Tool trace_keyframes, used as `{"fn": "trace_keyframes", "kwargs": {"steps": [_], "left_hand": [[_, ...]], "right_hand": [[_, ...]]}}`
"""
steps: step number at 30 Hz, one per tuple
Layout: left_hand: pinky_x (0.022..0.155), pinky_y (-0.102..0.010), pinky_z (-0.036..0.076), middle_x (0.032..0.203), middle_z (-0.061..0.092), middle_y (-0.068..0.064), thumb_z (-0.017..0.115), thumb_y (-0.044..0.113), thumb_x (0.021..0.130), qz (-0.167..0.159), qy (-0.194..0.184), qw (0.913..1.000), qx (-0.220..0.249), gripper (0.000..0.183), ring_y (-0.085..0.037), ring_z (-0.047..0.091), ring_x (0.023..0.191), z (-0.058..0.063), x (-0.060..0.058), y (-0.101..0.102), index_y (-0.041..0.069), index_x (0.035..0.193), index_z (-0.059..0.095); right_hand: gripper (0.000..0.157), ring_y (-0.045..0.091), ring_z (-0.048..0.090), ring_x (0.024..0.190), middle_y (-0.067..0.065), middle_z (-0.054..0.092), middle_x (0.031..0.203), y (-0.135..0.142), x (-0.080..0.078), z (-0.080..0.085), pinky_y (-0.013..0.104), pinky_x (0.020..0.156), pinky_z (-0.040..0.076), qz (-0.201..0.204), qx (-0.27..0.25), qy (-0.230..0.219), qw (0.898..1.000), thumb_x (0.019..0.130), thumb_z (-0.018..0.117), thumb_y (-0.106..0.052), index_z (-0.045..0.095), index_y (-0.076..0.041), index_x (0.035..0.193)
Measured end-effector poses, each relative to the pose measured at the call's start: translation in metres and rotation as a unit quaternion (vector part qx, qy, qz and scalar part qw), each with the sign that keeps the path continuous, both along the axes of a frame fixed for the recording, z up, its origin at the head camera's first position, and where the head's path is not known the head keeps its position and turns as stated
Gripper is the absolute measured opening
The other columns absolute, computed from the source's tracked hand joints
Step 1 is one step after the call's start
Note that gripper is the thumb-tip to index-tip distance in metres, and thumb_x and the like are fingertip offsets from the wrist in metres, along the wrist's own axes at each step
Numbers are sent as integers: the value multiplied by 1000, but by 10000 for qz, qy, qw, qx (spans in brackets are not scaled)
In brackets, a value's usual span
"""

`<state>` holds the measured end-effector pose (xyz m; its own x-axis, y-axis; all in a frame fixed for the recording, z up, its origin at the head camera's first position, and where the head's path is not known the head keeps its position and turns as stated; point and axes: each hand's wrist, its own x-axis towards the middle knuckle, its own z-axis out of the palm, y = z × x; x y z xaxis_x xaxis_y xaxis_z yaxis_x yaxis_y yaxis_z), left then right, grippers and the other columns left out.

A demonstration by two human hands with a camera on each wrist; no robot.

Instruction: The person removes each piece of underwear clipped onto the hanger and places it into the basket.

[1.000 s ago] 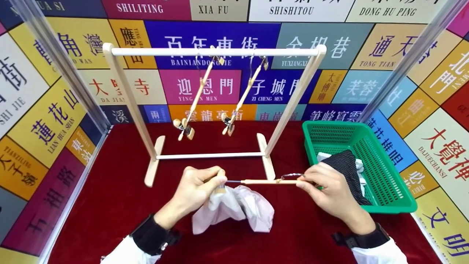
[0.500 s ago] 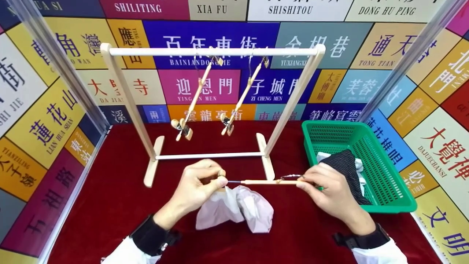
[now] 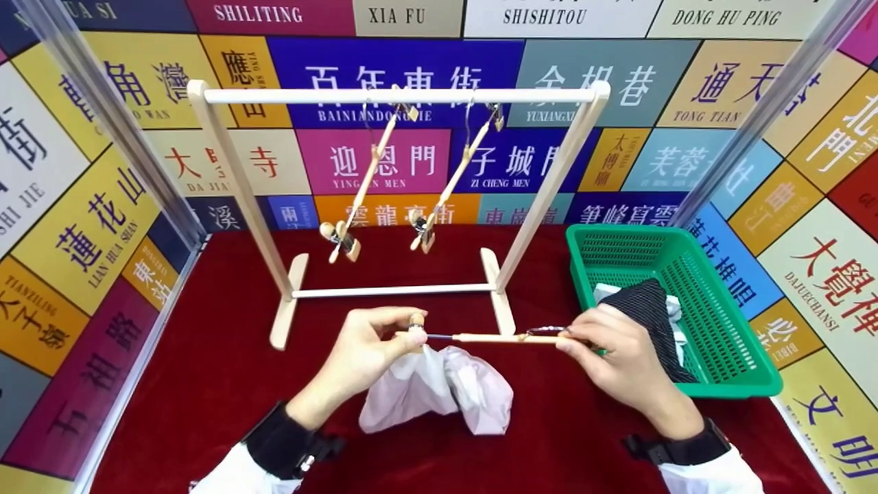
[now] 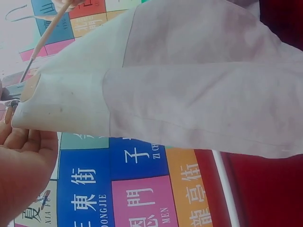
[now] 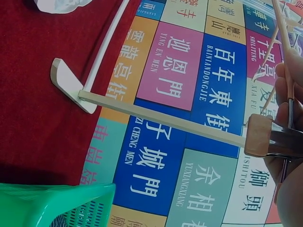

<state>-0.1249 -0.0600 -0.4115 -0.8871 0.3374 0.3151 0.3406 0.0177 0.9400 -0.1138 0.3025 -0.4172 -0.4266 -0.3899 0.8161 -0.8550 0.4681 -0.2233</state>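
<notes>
A wooden clip hanger is held level between both hands. My left hand pinches the metal-and-wood clip at its left end. From that clip hangs a pale pink garment with a white band; in the left wrist view, the clip's wooden pad lies against the garment's white part. My right hand grips the hanger's right end, its fingers curled round the rod. There the right clip shows with no cloth at its pad in the right wrist view.
Behind the hands stands a wooden rack with two clip hangers on its top bar. At right, a green basket contains a dark striped cloth and pale cloth. A red cloth covers the table.
My left fingers have shifted on the left clip, so more of its wooden end shows. The pink garment sways slightly; the right hand keeps its place.
</notes>
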Motion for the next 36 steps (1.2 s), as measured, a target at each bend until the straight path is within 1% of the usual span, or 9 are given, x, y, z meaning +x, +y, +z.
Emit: {"fn": "trace_keyframes", "kwargs": {"steps": [4, 7, 11, 14, 17, 24, 26, 33, 36], "left_hand": [[67, -21, 52, 85, 66, -3, 71, -4, 91, -59, -293, 9996, -12, 17, -9, 62, 75, 3, 0, 2, -5, 107, 75], [68, -21, 53, 85, 65, -3, 70, -5, 92, -58, -309, 9995, -29, 14, -9, 61, 75, 4, 0, 3, -4, 105, 74], [68, -25, 59, 84, 67, -5, 69, -8, 92, 53, 174, 9998, 38, 12, -11, 65, 74, 1, 1, 3, -2, 100, 77], [65, -23, 57, 81, 70, -6, 71, -10, 89, 287, 778, 9964, 159, 14, -11, 64, 72, 1, 0, 5, -1, 94, 80], [62, -22, 56, 78, 72, -7, 73, -11, 88, 509, 1034, 9930, 265, 13, -10, 64, 70, 3, 0, 7, -1, 92, 82], [64, -38, 63, 80, 68, -9, 71, -14, 89, 322, 330, 9970, 628, 11, -14, 70, 69, 4, 3, 10, -8, 95, 78], [66, -40, 64, 81, 66, -8, 70, -15, 88, 251, 274, 9970, 674, 13, -15, 69, 71, 3, 4, 10, -8, 96, 77], [66, -26, 57, 81, 65, -1, 74, -12, 85, 192, 557, 9977, 329, 16, -14, 68, 72, -1, 6, 8, 1, 95, 77], [70, -23, 55, 85, 69, -3, 78, -8, 84, 194, 496, 9979, 376, 18, -12, 67, 78, -1, 7, 6, -1, 100, 77]], "right_hand": [[32, 20, 55, 70, 5, 68, 78, 0, 1, 1, 27, 65, 41, -13, 1, 17, 10000, 101, 72, -31, 76, -5, 82], [32, 20, 56, 70, 5, 68, 78, -1, 1, 1, 27, 65, 41, -39, 11, 27, 10000, 101, 71, -31, 76, -6, 82], [32, 20, 55, 70, 5, 68, 78, -2, 1, 2, 27, 65, 40, -25, 5, 28, 10000, 101, 72, -31, 76, -5, 82], [32, 20, 55, 70, 5, 68, 78, -4, 1, 3, 27, 65, 41, 37, -37, 31, 10000, 101, 72, -31, 76, -5, 82], [32, 20, 55, 70, 6, 68, 78, -5, 2, 3, 27, 65, 41, 42, -77, 38, 10000, 101, 72, -31, 76, -4, 82], [34, 19, 53, 69, 7, 68, 78, -3, 2, 2, 25, 64, 40, 11, -111, -51, 9999, 101, 72, -32, 76, -4, 82], [34, 19, 52, 69, 8, 67, 78, -3, 1, 2, 24, 64, 39, 33, -139, -103, 9998, 100, 72, -32, 76, -4, 82], [31, 17, 50, 67, 7, 68, 78, -2, 2, 4, 22, 64, 37, 76, -178, -219, 9996, 99, 73, -31, 77, -5, 83], [30, 18, 50, 67, 7, 68, 79, -2, 3, 5, 21, 65, 36, 91, -186, -244, 9995, 99, 74, -31, 77, -5, 84]]}}
